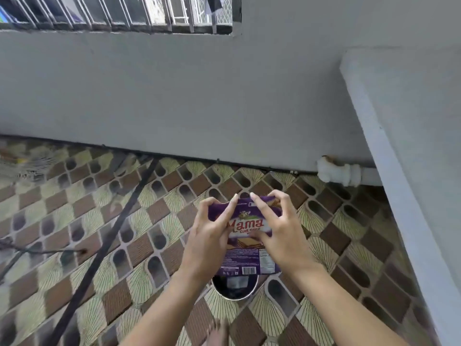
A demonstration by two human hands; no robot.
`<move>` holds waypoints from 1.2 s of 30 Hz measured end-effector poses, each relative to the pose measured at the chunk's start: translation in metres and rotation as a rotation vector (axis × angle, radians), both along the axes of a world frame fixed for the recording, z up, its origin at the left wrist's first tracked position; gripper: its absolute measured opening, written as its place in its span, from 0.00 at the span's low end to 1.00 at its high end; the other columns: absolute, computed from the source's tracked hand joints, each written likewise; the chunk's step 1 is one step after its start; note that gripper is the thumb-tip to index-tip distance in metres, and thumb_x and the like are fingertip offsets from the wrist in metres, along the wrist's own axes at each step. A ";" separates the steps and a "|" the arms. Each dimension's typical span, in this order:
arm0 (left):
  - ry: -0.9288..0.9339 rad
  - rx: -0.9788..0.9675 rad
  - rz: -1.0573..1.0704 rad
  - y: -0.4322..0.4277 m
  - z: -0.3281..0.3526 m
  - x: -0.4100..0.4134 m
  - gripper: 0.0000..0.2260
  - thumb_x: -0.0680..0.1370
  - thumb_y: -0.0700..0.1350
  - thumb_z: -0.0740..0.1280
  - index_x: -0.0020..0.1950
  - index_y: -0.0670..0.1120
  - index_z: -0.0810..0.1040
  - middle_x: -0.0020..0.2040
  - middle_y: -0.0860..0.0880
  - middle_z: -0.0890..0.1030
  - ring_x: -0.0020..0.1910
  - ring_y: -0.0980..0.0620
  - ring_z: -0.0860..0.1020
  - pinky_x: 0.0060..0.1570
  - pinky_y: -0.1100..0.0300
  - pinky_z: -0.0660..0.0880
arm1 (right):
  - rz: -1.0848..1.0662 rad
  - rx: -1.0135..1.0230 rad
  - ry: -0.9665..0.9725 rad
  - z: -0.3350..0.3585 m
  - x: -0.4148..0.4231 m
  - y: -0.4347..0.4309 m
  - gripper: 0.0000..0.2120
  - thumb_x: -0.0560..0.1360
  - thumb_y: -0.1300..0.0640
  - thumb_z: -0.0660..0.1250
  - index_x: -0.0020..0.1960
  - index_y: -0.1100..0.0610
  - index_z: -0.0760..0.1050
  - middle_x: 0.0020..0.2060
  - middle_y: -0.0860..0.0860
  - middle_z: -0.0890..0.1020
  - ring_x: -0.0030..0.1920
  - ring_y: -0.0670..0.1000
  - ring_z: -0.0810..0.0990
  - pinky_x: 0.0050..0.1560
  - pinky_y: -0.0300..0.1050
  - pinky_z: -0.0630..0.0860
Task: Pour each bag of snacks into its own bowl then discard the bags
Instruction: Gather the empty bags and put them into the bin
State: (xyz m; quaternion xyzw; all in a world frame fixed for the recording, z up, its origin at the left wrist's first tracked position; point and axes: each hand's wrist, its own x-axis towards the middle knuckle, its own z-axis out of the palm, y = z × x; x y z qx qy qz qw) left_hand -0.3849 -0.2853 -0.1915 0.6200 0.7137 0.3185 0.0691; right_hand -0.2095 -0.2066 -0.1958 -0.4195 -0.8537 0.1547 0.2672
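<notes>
A purple snack bag printed "Mama" is held up in the middle of the view, over the patterned floor. My left hand grips its left side and top edge. My right hand pinches the top right and covers part of the front. Directly below the bag a round metal bowl stands on the floor; only its near rim and dark inside show, the rest is hidden by the bag.
A grey wall runs across behind the tiled floor, with a barred window above. A grey ledge slants down the right side. A white pipe fitting sits at the wall base. A dark pole crosses the floor on the left.
</notes>
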 end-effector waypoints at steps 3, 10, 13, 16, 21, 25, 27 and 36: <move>-0.003 -0.001 0.011 0.007 -0.068 0.005 0.31 0.78 0.38 0.71 0.78 0.55 0.67 0.64 0.49 0.66 0.58 0.58 0.68 0.60 0.58 0.78 | -0.029 0.000 -0.023 -0.068 0.003 0.005 0.38 0.70 0.54 0.79 0.75 0.48 0.67 0.66 0.53 0.65 0.64 0.54 0.72 0.55 0.52 0.82; -0.040 -0.069 0.006 0.032 -0.258 -0.005 0.29 0.82 0.39 0.67 0.80 0.57 0.64 0.64 0.48 0.66 0.57 0.62 0.63 0.58 0.67 0.69 | -0.053 0.013 -0.058 -0.240 -0.012 0.034 0.32 0.71 0.65 0.75 0.72 0.53 0.72 0.64 0.55 0.68 0.64 0.56 0.72 0.57 0.50 0.81; -0.052 -0.118 -0.013 0.031 -0.335 -0.021 0.29 0.82 0.39 0.65 0.80 0.58 0.63 0.66 0.47 0.66 0.59 0.59 0.67 0.60 0.64 0.72 | -0.048 -0.007 -0.074 -0.315 -0.026 0.035 0.29 0.71 0.66 0.75 0.70 0.54 0.74 0.62 0.55 0.69 0.60 0.56 0.76 0.52 0.49 0.83; -0.035 -0.146 0.013 0.019 -0.399 -0.046 0.28 0.82 0.39 0.66 0.78 0.59 0.66 0.65 0.48 0.67 0.58 0.55 0.71 0.57 0.61 0.76 | -0.028 -0.054 -0.038 -0.376 -0.048 0.025 0.27 0.70 0.66 0.75 0.67 0.55 0.75 0.58 0.54 0.70 0.54 0.55 0.78 0.46 0.49 0.83; 0.086 -0.141 -0.034 0.000 -0.463 -0.067 0.31 0.78 0.36 0.71 0.77 0.57 0.69 0.63 0.45 0.70 0.52 0.47 0.78 0.49 0.57 0.81 | 0.046 -0.177 -0.009 -0.445 -0.061 0.005 0.19 0.75 0.63 0.71 0.65 0.55 0.74 0.56 0.54 0.71 0.50 0.53 0.78 0.47 0.49 0.84; 0.228 -0.244 -0.115 0.000 -0.484 -0.058 0.27 0.76 0.43 0.70 0.75 0.57 0.73 0.60 0.43 0.76 0.52 0.45 0.80 0.47 0.53 0.82 | 0.033 -0.265 -0.141 -0.469 -0.033 0.002 0.18 0.78 0.61 0.68 0.66 0.53 0.74 0.59 0.53 0.72 0.53 0.53 0.78 0.49 0.51 0.83; 0.231 -0.427 -0.128 0.003 -0.479 -0.056 0.19 0.79 0.49 0.65 0.71 0.58 0.77 0.58 0.46 0.77 0.55 0.46 0.78 0.51 0.48 0.79 | 0.021 -0.324 -0.299 -0.463 -0.024 0.003 0.15 0.79 0.56 0.67 0.65 0.52 0.77 0.60 0.51 0.75 0.58 0.53 0.75 0.57 0.56 0.79; 0.095 -0.511 -0.102 0.039 -0.250 -0.066 0.14 0.81 0.62 0.62 0.59 0.57 0.81 0.48 0.58 0.77 0.47 0.54 0.79 0.48 0.54 0.77 | -0.099 -0.706 -0.007 -0.245 -0.040 0.028 0.12 0.77 0.44 0.68 0.59 0.46 0.80 0.47 0.41 0.82 0.47 0.41 0.81 0.49 0.41 0.79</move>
